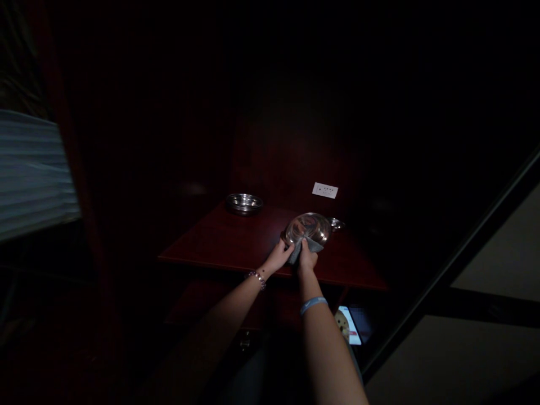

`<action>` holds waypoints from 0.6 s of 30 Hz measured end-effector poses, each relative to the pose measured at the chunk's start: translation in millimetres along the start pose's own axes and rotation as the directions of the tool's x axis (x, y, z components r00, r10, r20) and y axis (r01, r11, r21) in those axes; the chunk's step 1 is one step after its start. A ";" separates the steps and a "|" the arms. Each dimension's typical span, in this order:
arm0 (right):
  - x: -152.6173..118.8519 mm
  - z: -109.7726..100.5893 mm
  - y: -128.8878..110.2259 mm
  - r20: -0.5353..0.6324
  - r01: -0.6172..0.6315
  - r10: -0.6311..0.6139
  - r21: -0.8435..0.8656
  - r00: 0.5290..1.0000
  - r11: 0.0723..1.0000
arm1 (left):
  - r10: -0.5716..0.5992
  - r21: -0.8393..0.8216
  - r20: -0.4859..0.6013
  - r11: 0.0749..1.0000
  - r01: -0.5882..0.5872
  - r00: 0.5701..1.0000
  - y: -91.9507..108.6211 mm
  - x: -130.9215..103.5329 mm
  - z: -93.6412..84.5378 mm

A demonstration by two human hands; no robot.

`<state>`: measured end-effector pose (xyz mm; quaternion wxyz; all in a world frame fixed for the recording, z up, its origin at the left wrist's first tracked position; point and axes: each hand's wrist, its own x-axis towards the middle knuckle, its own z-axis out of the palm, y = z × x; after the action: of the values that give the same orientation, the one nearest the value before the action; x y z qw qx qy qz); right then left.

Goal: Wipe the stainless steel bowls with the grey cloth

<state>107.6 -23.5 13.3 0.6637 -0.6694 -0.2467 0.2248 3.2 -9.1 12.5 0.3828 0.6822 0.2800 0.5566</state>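
Note:
A shiny round metal dish (310, 226) is held up above the dark red tabletop, tilted. My left hand (280, 255) grips its lower left rim, with the thumb showing over the edge. My right hand (307, 256) presses a grey cloth (315, 246) against the dish's near edge, its thumb on top. Part of the cloth hangs between the two hands. Behind the dish, at its right, a second metal dish (336, 224) rests on the table, partly hidden. Stacked metal dishes (244, 203) stand at the table's back left.
The red tabletop (219, 239) has its front edge just beneath my hands. A white socket plate (325, 190) is on the back wall. Below the table at the right, a lit screen (352, 326) shows beside my right forearm. Much of the surroundings is dark.

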 end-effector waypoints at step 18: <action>8.5 -29.2 -22.8 -0.150 -0.096 0.066 -0.199 0.987 0.975 | 0.003 -0.077 0.038 0.997 0.000 0.999 -1.8 0.4 -1.6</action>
<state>131.9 -40.9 36.8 0.5970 -0.7583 -0.1932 0.1766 1.7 -7.5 11.3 0.4136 0.6776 0.2506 0.5541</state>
